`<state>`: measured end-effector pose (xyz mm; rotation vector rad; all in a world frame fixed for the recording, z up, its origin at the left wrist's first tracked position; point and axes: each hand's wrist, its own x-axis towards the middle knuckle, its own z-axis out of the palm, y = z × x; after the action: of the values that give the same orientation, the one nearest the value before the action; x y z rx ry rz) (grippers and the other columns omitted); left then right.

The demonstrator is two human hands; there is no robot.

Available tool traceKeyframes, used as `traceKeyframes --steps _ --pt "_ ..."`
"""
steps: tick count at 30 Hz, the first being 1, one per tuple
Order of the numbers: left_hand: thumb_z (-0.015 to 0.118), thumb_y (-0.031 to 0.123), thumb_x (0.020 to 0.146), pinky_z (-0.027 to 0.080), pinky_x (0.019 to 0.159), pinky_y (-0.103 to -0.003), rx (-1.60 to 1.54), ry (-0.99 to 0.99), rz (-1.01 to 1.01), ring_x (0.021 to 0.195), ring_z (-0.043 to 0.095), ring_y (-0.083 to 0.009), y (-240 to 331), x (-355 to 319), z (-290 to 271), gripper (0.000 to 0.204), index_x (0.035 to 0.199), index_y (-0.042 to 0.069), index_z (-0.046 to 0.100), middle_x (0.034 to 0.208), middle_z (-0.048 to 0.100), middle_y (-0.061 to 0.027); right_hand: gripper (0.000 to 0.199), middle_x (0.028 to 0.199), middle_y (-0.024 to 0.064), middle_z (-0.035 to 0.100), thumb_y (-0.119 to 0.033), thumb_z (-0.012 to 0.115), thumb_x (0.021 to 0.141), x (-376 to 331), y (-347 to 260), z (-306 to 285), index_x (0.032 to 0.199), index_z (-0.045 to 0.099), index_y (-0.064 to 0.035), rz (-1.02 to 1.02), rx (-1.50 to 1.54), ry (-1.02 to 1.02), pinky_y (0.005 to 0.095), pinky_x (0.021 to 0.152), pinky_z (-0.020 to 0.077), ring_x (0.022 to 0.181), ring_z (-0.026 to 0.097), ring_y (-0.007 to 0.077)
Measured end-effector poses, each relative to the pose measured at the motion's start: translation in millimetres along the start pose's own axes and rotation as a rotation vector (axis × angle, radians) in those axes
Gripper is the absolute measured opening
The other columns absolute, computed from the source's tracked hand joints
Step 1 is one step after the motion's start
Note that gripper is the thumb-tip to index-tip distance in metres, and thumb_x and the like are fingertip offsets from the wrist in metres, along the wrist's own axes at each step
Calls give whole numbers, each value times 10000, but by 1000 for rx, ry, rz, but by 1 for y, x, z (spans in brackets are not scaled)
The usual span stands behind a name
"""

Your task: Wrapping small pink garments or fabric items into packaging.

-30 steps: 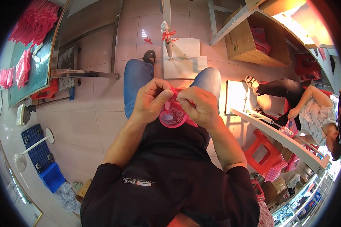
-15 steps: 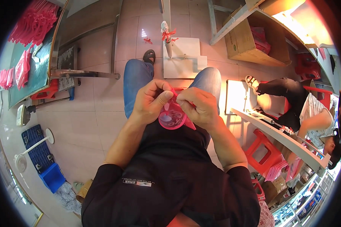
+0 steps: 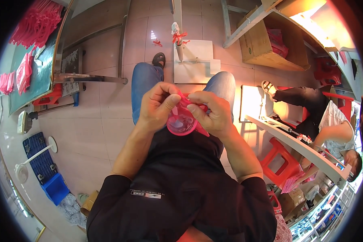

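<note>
My left hand (image 3: 157,105) pinches the upper edge of a pink see-through plastic pouch (image 3: 182,124) between thumb and forefinger. On the other side, my right hand (image 3: 213,112) grips the same pouch with thumb and fingers pressed together. Pink material stretches across the short gap between my fingertips. The rounded lower part, with pale printing on it, hangs over my lap, and a pink corner sticks out below my right hand. My fingers hide part of the upper edge.
Ahead stands a white machine pedal plate (image 3: 192,60) with a post. At the right are an open cardboard box (image 3: 256,48), a red stool (image 3: 280,161) and a seated person (image 3: 336,129). A green-topped table (image 3: 38,78) bearing pink pieces is at the left.
My hands have shifted slightly, and more pink material shows stretched between them. The pouch's rounded part has risen a little. At the right, the other person's head and arm have moved.
</note>
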<state>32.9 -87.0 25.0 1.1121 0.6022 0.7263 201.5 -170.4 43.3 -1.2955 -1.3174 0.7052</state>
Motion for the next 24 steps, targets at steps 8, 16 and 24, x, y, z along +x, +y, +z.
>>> traceKeyframes --steps 8,16,24 --pt "620 41 958 478 671 -191 -43 79 146 740 546 -54 1 -1 2 88 1002 21 546 973 610 -53 154 847 75 660 18 704 839 -1 4 2 973 645 -29 50 -83 2 288 672 514 739 640 170" --pt "612 23 954 484 746 -233 86 34 191 844 570 -113 0 -4 -1 98 1018 27 538 1000 600 -96 212 863 87 650 -15 783 782 12 -1 4 951 655 -29 -213 -217 45 310 677 524 774 644 196" --pt "653 28 932 464 690 -195 120 9 262 798 541 -70 -4 -2 5 119 1007 15 561 989 585 -58 204 828 79 634 30 751 776 8 1 7 947 661 -33 -142 -109 88 295 653 515 739 630 184"
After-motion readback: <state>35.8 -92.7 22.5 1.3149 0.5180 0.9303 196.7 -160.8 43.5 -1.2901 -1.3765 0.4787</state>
